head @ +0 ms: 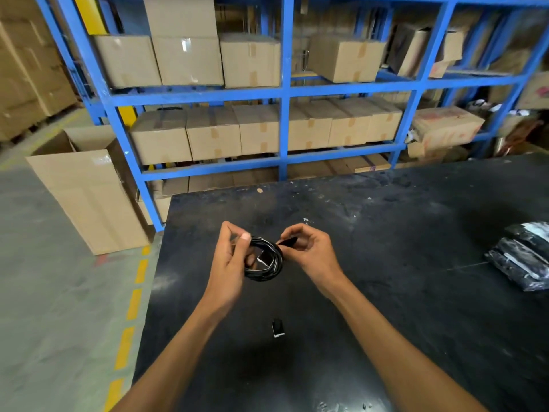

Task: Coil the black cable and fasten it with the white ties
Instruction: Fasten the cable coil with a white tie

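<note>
Behind the black worktop [386, 263] stands blue racking [285, 93] full of cardboard boxes [214, 135]; a pile of black bagged goods [525, 257] lies at your far right. You hold the coiled black cable [266, 260] above the worktop between both hands. Your left hand [230, 260] grips the coil's side; your right hand [309, 248] pinches a dark end [286, 241] sticking out from it. Loosen the left grip and the loops will likely spring apart. A small black piece [277, 329] lies near you; no white tie is clearly visible.
</note>
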### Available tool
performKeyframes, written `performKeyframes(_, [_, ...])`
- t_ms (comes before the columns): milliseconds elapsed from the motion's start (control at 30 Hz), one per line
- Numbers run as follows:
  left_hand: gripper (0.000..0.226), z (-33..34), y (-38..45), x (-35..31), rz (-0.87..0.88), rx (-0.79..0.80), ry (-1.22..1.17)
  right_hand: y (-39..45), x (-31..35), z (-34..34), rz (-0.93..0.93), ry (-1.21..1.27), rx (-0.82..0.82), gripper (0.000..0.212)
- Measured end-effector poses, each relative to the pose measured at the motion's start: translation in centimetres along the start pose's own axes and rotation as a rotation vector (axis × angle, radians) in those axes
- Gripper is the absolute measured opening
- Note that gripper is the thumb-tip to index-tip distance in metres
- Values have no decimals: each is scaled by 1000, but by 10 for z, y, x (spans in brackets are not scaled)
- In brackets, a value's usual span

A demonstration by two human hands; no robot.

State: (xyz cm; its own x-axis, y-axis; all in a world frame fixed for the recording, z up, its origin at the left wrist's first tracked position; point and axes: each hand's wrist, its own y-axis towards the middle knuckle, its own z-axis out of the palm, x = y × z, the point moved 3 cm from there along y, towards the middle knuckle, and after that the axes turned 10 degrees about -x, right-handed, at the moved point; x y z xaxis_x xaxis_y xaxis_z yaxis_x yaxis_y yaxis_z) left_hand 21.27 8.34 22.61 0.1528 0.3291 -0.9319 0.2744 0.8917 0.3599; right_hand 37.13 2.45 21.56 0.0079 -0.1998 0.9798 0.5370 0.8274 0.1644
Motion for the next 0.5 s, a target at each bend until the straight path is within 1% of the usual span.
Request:
performKeyframes(133, [15, -5, -4, -6, 40, -5, 19, -4, 12, 8, 87, 23, 64, 26])
performKeyframes(233, [14, -7, -5, -11, 59, -2, 3, -7, 21, 9, 135, 38, 72, 28])
performKeyframes(367, [15, -9, -4, -16, 67, 5, 1, -12, 32, 8, 117, 1, 54, 29])
performKeyframes(500, [16, -10, -4, -20, 79, 16, 1, -15, 39, 14, 100, -25, 59, 24])
